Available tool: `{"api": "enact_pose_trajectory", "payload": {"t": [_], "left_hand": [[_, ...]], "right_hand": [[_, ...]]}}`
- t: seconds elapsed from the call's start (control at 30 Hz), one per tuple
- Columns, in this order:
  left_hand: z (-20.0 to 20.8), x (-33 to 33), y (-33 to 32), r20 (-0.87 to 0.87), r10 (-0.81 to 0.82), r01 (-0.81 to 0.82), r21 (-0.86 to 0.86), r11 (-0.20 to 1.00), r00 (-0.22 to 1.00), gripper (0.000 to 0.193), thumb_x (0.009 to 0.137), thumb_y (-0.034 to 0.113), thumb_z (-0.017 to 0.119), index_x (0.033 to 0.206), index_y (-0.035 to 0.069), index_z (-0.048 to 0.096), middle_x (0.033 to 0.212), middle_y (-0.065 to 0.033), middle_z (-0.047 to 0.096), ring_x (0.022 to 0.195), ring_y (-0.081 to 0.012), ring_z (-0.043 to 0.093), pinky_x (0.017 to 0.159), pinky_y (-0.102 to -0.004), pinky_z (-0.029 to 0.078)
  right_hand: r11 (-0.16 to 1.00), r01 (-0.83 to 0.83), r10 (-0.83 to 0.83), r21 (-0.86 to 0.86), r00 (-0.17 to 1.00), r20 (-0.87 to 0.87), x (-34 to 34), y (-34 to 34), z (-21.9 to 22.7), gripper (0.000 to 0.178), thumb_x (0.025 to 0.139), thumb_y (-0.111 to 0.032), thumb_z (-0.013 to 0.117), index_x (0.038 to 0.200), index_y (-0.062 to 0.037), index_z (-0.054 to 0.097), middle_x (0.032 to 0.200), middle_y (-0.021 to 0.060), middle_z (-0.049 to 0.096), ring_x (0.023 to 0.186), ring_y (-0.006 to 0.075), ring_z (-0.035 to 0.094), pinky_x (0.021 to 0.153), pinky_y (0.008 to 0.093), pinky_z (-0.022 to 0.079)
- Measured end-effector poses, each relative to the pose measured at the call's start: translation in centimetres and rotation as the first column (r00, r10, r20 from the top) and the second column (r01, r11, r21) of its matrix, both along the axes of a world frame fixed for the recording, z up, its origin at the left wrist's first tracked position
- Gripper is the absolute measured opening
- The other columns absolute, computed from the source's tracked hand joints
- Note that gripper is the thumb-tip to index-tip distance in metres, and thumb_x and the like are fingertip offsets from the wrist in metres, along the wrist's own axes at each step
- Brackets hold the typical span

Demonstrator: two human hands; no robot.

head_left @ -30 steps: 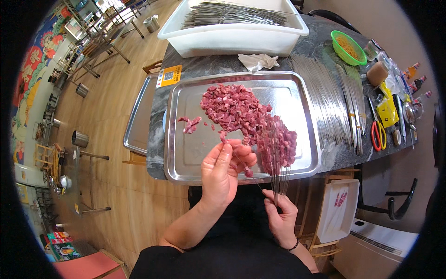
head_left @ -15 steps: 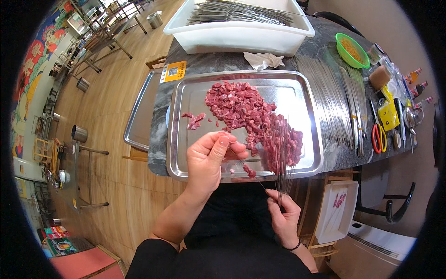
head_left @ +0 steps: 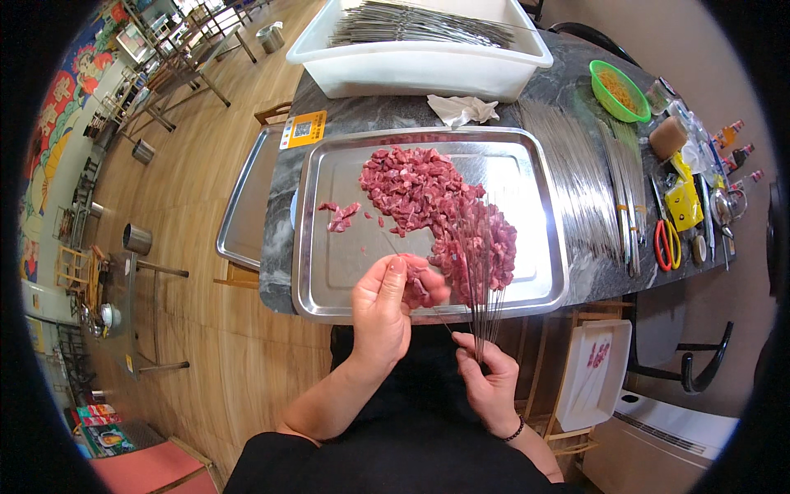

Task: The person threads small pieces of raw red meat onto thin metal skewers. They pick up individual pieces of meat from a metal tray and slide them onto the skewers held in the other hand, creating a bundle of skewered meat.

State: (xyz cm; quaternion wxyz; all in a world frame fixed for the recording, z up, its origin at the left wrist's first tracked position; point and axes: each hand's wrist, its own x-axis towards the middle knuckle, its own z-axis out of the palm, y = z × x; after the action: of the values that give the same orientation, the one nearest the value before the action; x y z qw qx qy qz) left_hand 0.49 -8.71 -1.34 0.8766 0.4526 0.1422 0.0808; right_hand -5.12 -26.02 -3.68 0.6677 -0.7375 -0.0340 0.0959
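Note:
My right hand [head_left: 487,380] is closed round a fanned bundle of thin metal skewers [head_left: 484,317], points upward. One skewer slants apart from the bundle, from my right thumb and finger toward my left hand. Over the tray's near edge, my left hand [head_left: 383,309] pinches small pieces of raw red meat [head_left: 421,290] at that skewer; its tip seems to come out beyond my fingers. Behind both hands lies a heap of cut raw meat [head_left: 415,185] on a shallow metal tray [head_left: 337,272]. A few scraps [head_left: 341,216] lie left of the heap.
A white tub [head_left: 420,74] of metal skewers stands at the back. More loose skewers [head_left: 576,181] lie right of the tray, then red-and-yellow scissors [head_left: 665,243] and a green basket [head_left: 613,90]. A white tray [head_left: 594,370] with several meat skewers sits lower right.
My left hand has moved right and slightly down, onto the end of the single skewer where the meat is. The right hand has shifted slightly left with the bundle.

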Motion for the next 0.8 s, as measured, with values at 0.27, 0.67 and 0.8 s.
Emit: {"api": "enact_pose_trajectory", "payload": {"t": [0.27,0.67,0.8], "left_hand": [[0.2,2.0,-0.8,0.138,-0.143,0.114,0.201,0.973,0.98,0.046,0.104,0.03,0.054,0.135,-0.002,0.043,0.105,-0.0117,0.063,0.096,-0.0169,0.063,0.086,-0.0294,0.053],[4.1,0.2,3.0,0.009,-0.377,0.351,0.343,0.871,0.926,0.013,0.096,-0.005,0.055,0.104,-0.007,0.065,0.105,-0.0096,0.064,0.09,-0.0129,0.066,0.08,-0.0274,0.058],[4.4,2.5,5.3,-0.065,-0.543,0.505,0.475,0.721,0.837,0.013,0.095,-0.001,0.059,0.104,-0.004,0.066,0.104,-0.0079,0.065,0.088,-0.0133,0.065,0.079,-0.0282,0.056]], "right_hand": [[0.985,0.085,-0.049,-0.153,0.973,0.225,0.3,-1.1,0.9,0.039,0.086,0.008,0.062,0.123,-0.0042,0.067,0.093,0.0088,0.059,0.078,0.018,0.056,0.071,0.0275,0.047],[0.992,0.011,0.0,-0.126,0.996,0.085,1.9,-3.0,1.7,0.023,0.083,0.0,0.072,0.106,-0.0024,0.074,0.086,0.0092,0.063,0.077,0.0185,0.059,0.069,0.0296,0.047],[0.993,0.118,-0.112,0.017,0.975,-0.19,1.5,-5.0,0.9,0.018,0.09,-0.006,0.068,0.105,-0.0009,0.074,0.092,0.0067,0.07,0.086,0.0137,0.061,0.079,0.0278,0.048]]}}
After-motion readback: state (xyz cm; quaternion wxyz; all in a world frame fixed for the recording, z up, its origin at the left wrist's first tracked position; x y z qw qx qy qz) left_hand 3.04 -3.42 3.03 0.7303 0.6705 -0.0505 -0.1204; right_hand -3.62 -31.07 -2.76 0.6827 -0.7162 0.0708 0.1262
